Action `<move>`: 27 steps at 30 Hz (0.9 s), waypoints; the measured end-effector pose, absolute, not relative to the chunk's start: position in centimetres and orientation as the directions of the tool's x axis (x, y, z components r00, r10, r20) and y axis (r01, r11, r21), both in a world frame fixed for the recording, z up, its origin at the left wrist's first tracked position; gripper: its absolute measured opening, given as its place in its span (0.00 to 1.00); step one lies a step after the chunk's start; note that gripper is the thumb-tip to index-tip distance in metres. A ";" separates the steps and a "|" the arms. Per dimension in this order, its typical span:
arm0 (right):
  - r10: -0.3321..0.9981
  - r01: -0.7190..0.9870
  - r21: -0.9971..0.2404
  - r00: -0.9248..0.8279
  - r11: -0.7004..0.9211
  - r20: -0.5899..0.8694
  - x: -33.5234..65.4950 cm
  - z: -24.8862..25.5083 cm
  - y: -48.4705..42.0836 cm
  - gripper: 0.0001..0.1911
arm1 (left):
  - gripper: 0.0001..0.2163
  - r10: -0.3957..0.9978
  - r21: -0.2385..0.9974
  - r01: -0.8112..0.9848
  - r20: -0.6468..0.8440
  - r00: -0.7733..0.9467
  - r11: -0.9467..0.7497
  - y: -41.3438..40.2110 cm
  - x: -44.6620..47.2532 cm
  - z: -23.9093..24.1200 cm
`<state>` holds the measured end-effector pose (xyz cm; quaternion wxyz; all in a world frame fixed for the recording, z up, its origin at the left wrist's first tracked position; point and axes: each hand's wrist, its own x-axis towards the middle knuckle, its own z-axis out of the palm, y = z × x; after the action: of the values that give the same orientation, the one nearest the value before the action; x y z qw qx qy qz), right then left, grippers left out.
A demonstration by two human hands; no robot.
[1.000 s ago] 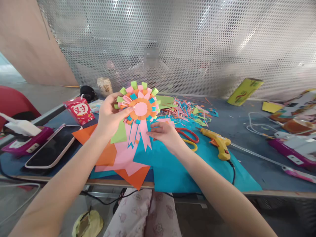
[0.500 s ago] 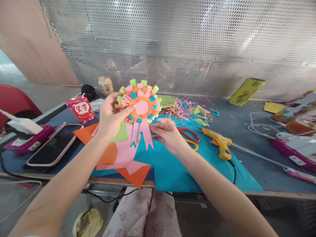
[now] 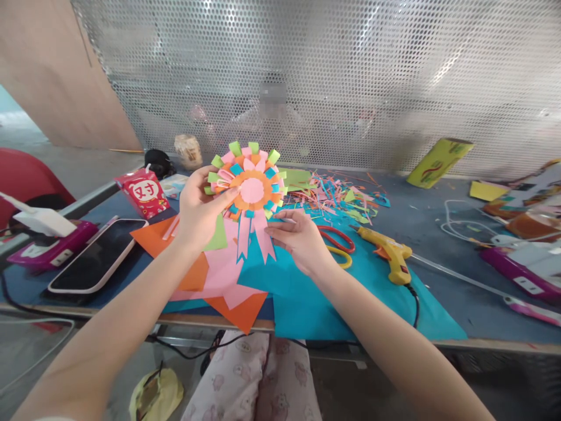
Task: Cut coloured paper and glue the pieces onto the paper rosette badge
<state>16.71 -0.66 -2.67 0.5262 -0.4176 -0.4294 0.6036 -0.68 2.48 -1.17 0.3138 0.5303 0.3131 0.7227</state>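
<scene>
A paper rosette (image 3: pixel 252 190) of pink, orange, blue and green loops is held up above the table, its front facing me. Two pink notched tails with blue edging hang below it. My left hand (image 3: pixel 199 202) grips the rosette at its left side, thumb across the front and fingers behind. At the right-hand tail, my right hand (image 3: pixel 302 240) has thumb and fingers closed on the tail's edge. Beneath are sheets of blue paper (image 3: pixel 333 304), pink paper (image 3: pixel 219 272) and orange paper (image 3: pixel 236 313).
Right of my hands lie red-and-yellow-handled scissors (image 3: pixel 339 245) and a yellow glue gun (image 3: pixel 390 251). Paper scraps (image 3: pixel 333 196) are heaped behind. A phone (image 3: pixel 99 257), a red packet (image 3: pixel 142 192) and a purple power strip (image 3: pixel 56 251) sit left. A yellow tube (image 3: pixel 438 164) leans near the perforated metal panel (image 3: pixel 350 70).
The rosette's tails have shifted slightly right and spread a little apart, and my right hand has moved slightly with them. My left hand keeps its hold on the rosette.
</scene>
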 end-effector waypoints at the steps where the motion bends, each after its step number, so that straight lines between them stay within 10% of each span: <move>1: 0.994 -0.278 -0.957 -0.095 -0.079 -0.054 16.7 -2.6 -0.7 0.24 | 0.18 0.791 0.788 -0.133 0.561 -0.244 -0.601 2.4 -0.6 -1.1; 27: 0.991 -0.208 -0.978 -0.133 -0.004 0.024 17.0 -2.9 -0.3 0.23 | 0.16 0.818 0.801 -0.194 0.519 -0.246 -0.567 3.0 -1.0 -1.5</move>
<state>16.99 -0.30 -2.89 0.5170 -0.4075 -0.4803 0.5796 -0.98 3.04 -1.49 0.3485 0.5055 0.3085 0.7265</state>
